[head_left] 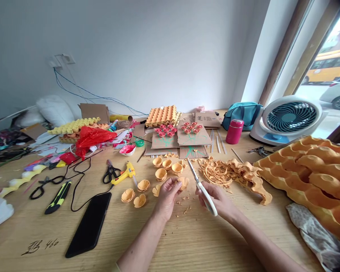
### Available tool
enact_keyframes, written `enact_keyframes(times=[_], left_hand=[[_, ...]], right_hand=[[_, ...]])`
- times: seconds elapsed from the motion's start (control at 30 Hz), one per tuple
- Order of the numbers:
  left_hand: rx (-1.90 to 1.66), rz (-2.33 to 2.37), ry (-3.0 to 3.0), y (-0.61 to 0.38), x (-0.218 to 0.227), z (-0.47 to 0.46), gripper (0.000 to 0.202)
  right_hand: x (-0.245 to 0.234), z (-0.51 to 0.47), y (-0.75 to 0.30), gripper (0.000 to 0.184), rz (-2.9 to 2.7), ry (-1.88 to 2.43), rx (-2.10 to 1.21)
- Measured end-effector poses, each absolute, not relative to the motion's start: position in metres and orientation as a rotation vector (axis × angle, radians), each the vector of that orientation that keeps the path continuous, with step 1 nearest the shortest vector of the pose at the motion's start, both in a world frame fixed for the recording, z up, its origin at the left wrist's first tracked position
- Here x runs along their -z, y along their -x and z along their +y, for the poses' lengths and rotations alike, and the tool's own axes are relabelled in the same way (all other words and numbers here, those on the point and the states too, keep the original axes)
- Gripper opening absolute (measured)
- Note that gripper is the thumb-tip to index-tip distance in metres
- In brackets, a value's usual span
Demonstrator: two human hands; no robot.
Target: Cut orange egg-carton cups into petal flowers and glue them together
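Observation:
My left hand (167,195) pinches a small orange egg-carton cup (184,183) above the wooden table (187,238). My right hand (217,198) grips white-handled scissors (201,186), whose blades point up and left, close to the cup. Several trimmed orange cups (166,168) lie just beyond my hands, and more flower-shaped ones (136,194) lie to the left. Small orange scraps (184,209) litter the table between my wrists.
A pile of cut carton strips (229,172) lies right of the scissors, and a large orange egg tray (314,177) at far right. A black phone (89,223), yellow glue gun (125,173), black scissors (110,173) and utility knife (58,196) lie left. A fan (289,119) and red bottle (234,131) stand behind.

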State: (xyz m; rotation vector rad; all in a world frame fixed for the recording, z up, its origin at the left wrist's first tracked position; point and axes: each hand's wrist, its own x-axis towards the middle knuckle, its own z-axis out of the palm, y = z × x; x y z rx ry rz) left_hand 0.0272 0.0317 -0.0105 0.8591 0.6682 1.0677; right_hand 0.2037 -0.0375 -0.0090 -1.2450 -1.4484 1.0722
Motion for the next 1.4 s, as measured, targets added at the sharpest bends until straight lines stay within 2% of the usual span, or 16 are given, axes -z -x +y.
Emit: enact_keyframes(times=[0.2, 0.4, 0.77, 1.4], left_hand=[[-1.135, 0.692, -0.867, -0.027, 0.015, 0.036, 0.030], [-1.142, 0.693, -0.860, -0.026, 0.017, 0.039, 0.032], [-1.165, 0.671, -0.894, -0.026, 0.012, 0.035, 0.024], [-1.093, 0.619, -1.084, -0.028, 0.013, 0.031, 0.015]], right_hand=[[0.009, -0.038, -0.205, 0.029, -1.826, 1.497, -0.477], [0.014, -0.037, -0.206, 0.023, -1.983, 1.602, -0.187], [0.018, -0.036, -0.206, 0.014, -2.061, 1.600, -0.022], [0.018, -0.037, -0.206, 0.008, -2.096, 1.559, -0.030]])
